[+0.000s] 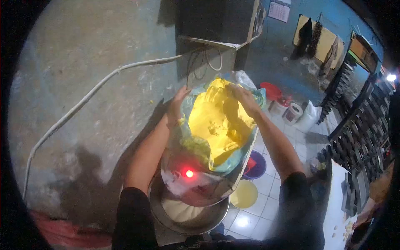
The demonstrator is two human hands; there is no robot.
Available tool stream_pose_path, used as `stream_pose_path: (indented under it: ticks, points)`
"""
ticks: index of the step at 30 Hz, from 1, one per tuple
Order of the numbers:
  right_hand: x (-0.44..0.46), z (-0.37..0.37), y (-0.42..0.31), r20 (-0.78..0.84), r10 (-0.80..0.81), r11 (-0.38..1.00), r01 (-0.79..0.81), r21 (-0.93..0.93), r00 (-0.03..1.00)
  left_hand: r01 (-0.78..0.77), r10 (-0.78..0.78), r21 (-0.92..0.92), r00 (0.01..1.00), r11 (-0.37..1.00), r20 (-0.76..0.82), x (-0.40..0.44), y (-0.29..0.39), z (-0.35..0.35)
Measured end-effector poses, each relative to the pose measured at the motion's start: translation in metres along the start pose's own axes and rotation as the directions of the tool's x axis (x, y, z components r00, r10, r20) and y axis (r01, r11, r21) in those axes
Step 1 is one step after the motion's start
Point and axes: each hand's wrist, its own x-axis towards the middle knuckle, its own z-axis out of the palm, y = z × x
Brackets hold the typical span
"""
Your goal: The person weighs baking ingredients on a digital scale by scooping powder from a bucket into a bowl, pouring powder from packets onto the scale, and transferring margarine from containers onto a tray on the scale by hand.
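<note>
A cardboard box (pixel 196 183) lined with a greenish-blue plastic bag (pixel 227 166) is held up in front of me. Inside the bag lies a thick yellow mass (pixel 212 116) that looks like margarine, with an uneven, scooped surface. My left hand (pixel 177 106) grips the far left side of the box and bag; its fingertips are partly hidden. Over the right rim, my right hand (pixel 246 100) holds the bag edge, fingers against the yellow mass. Beneath the box, partly covered by it, stands a large metal bowl (pixel 223 214) containing pale, dough-like or floury material (pixel 179 210).
On the tiled floor stand a purple basin (pixel 259 164), a yellow container (pixel 245 195), white buckets (pixel 293 112) and a red basin (pixel 271 90). A cable (pixel 87 96) runs along the left wall. Dark stacked trays (pixel 358 129) and a white table (pixel 338 200) are at right.
</note>
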Motion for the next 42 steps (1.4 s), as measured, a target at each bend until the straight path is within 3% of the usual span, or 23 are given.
stream_pose_path:
  ticks: [2,5,9,11,14,17,19,23,25,27,28,32,34,36,37,39,40,42]
  points:
    - [0.003,0.005,0.000,-0.004,0.007,1.000,-0.007,-0.002,1.000,0.081,-0.073,-0.130,0.995,0.988,0.060,0.003,-0.005,0.009]
    - [0.007,0.015,-0.011,0.007,0.038,0.995,-0.037,-0.089,0.999,0.104,-0.091,-0.167,0.992,0.980,0.083,0.003,-0.001,0.013]
    - [0.016,0.020,-0.004,0.056,0.067,0.998,-0.066,-0.015,0.996,0.162,-0.133,-0.196,0.979,0.967,0.154,0.014,-0.009,-0.004]
    - [0.017,0.023,-0.003,0.069,0.055,0.998,-0.054,-0.021,0.996,0.117,-0.106,-0.151,0.991,0.982,0.079,0.007,-0.002,0.007]
    - [0.011,0.039,-0.021,0.052,0.071,0.988,-0.063,-0.144,0.996,0.224,-0.188,-0.254,0.969,0.941,0.160,0.007,-0.001,0.004]
    - [0.014,0.048,-0.031,0.003,0.117,0.956,-0.112,-0.273,0.993,0.243,-0.225,-0.211,0.969,0.947,0.107,0.018,-0.009,-0.011]
    - [0.022,0.046,-0.026,0.031,0.248,0.954,-0.238,-0.183,0.968,0.236,-0.209,-0.216,0.968,0.948,0.140,0.018,-0.010,-0.008]
    - [0.035,0.046,-0.015,0.073,0.252,0.958,-0.238,-0.159,0.965,0.265,-0.243,-0.213,0.962,0.940,0.123,0.028,-0.017,-0.016]
    - [0.029,0.059,-0.048,0.033,0.437,0.890,-0.427,-0.159,0.899,0.258,-0.239,-0.174,0.963,0.950,0.121,0.028,-0.019,-0.016]
    - [0.046,0.052,-0.016,0.086,0.406,0.900,-0.382,-0.210,0.910,0.247,-0.231,-0.136,0.966,0.960,0.119,0.029,-0.019,-0.016]
    - [0.052,0.051,-0.010,0.137,0.377,0.906,-0.334,-0.259,0.916,0.272,-0.246,-0.201,0.959,0.941,0.143,0.030,-0.020,-0.015]
    - [0.056,0.053,-0.005,0.127,0.340,0.905,-0.287,-0.314,0.932,0.340,-0.300,-0.257,0.936,0.905,0.184,0.030,-0.022,-0.015]
    - [0.060,0.055,-0.009,0.077,0.436,0.796,-0.344,-0.497,0.897,0.341,-0.287,-0.307,0.935,0.889,0.207,0.023,-0.018,-0.005]
    - [0.051,0.062,-0.018,0.087,0.398,0.810,-0.306,-0.501,0.913,0.338,-0.270,-0.351,0.935,0.873,0.229,0.029,-0.021,-0.010]
    - [0.048,0.064,-0.024,0.092,0.362,0.819,-0.269,-0.507,0.928,0.192,-0.189,-0.165,0.981,0.967,0.033,0.053,-0.036,-0.036]
    - [0.052,0.065,-0.005,0.047,0.389,0.802,-0.313,-0.509,0.920,0.062,-0.053,0.062,0.989,0.996,-0.135,0.098,-0.075,-0.098]
    - [0.045,0.069,-0.014,0.052,0.397,0.778,-0.306,-0.548,0.916,-0.046,0.084,0.328,0.991,0.943,-0.102,0.122,-0.098,-0.135]
    - [0.033,0.073,-0.025,0.052,0.396,0.743,-0.286,-0.605,0.917,-0.166,0.213,0.568,0.977,0.806,-0.018,0.138,-0.102,-0.157]
